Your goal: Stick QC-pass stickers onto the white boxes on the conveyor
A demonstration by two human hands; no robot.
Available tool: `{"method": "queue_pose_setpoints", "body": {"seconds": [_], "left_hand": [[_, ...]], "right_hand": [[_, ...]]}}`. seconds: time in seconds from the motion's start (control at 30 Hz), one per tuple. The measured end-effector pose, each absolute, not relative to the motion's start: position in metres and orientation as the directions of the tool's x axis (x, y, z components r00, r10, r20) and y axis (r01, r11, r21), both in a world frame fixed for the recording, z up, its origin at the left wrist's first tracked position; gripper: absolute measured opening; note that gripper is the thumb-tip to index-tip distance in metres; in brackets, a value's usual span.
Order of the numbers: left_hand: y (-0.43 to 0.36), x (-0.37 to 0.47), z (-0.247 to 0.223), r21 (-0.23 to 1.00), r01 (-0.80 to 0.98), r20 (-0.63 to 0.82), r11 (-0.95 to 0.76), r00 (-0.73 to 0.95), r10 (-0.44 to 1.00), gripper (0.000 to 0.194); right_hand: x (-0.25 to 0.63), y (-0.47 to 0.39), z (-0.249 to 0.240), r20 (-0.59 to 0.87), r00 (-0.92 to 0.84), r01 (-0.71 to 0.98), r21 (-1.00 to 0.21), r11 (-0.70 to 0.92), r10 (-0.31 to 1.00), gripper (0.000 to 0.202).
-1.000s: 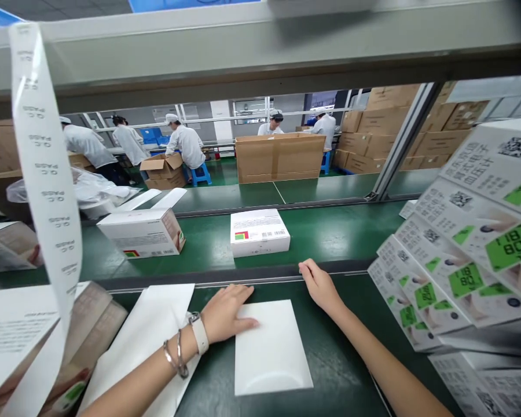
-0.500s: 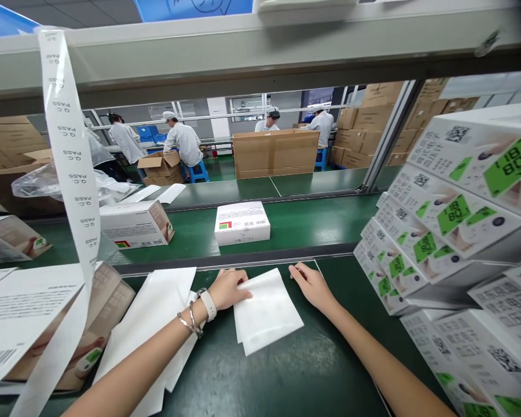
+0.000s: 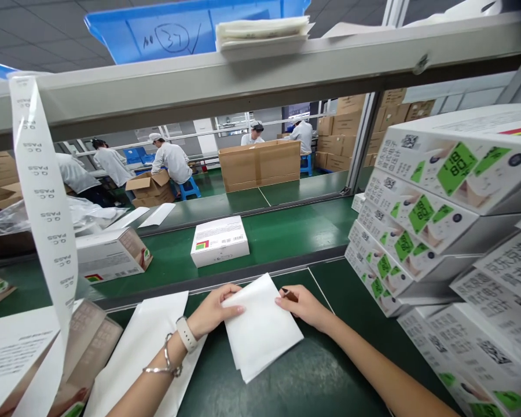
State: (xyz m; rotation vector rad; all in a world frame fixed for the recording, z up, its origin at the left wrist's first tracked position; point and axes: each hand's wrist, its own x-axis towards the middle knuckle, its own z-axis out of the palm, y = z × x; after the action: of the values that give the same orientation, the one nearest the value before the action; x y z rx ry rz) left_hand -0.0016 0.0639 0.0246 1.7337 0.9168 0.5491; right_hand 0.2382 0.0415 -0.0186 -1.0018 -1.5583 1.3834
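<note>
In the head view, clock hours run from the middle of the white paper (image 3: 264, 333), which lies between both hands, over the green table (image 3: 325, 376). At least two layered edges show (whether it is one folded sheet or several, I cannot tell). The left hand (image 3: 219, 307), at 10 o'clock, pinches its corner, thumb on top. The right hand (image 3: 306, 305), at 2 o'clock, is closed around one small brown piece (image 3: 291, 296), partly hidden, its fingertips at the paper's edge.

At 10 o'clock hangs a label strip (image 3: 47, 202) printed "Q.C PASS" over and over, upside down. At 11 o'clock, up high, one blue bin (image 3: 200, 29) bears a handwritten, circled number (37, it seems) and a tick. Lower at 11 o'clock sits one white box (image 3: 219, 240) with a red, yellow and green mark.

At 2 o'clock rises a box stack (image 3: 421, 214); five green display prints can be counted on its upper fronts, the top one reading "118" and "80". A box at 4 o'clock (image 3: 503, 278) shows "京东京造". Larger white sheets (image 3: 141, 347) lie at 9 o'clock. Five people in white work between 10 and 1.
</note>
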Motion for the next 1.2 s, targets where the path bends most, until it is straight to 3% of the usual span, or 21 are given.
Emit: {"method": "queue_pose_setpoints", "body": {"seconds": [0.13,0.3,0.37,0.57,0.83,1.07,1.2], "left_hand": [[0.06,0.001,0.021,0.711,0.524,0.169,-0.469,0.52,0.837,0.029],[0.051,0.004,0.017,0.51,0.642,0.292,-0.573,0.497,0.817,0.02],[0.05,0.006,0.014,0.505,0.64,0.292,-0.579,0.504,0.813,0.018],[0.061,0.011,0.013,0.533,0.624,0.237,-0.572,0.538,0.809,0.037],[0.064,0.024,0.02,0.545,0.636,0.16,-0.547,0.561,0.812,0.021],[0.062,0.026,0.016,0.556,0.646,0.207,-0.523,0.502,0.84,0.03],[0.065,0.019,0.02,0.539,0.664,0.217,-0.518,0.485,0.847,0.01]], "right_hand": [[0.234,0.042,-0.025,0.124,-0.305,0.178,-0.967,0.184,0.944,0.037],[0.232,0.044,-0.034,0.129,-0.211,0.315,-0.929,0.193,0.969,0.039],[0.231,0.043,-0.035,0.133,-0.193,0.339,-0.92,0.194,0.972,0.039],[0.227,0.038,-0.034,0.157,-0.186,0.396,-0.891,0.221,0.97,0.038],[0.223,0.036,-0.034,0.23,-0.154,0.53,-0.802,0.276,0.961,0.039],[0.22,0.034,-0.033,0.239,-0.098,0.58,-0.775,0.25,0.966,0.041],[0.221,0.034,-0.035,0.215,-0.099,0.529,-0.815,0.234,0.972,0.043]]}}
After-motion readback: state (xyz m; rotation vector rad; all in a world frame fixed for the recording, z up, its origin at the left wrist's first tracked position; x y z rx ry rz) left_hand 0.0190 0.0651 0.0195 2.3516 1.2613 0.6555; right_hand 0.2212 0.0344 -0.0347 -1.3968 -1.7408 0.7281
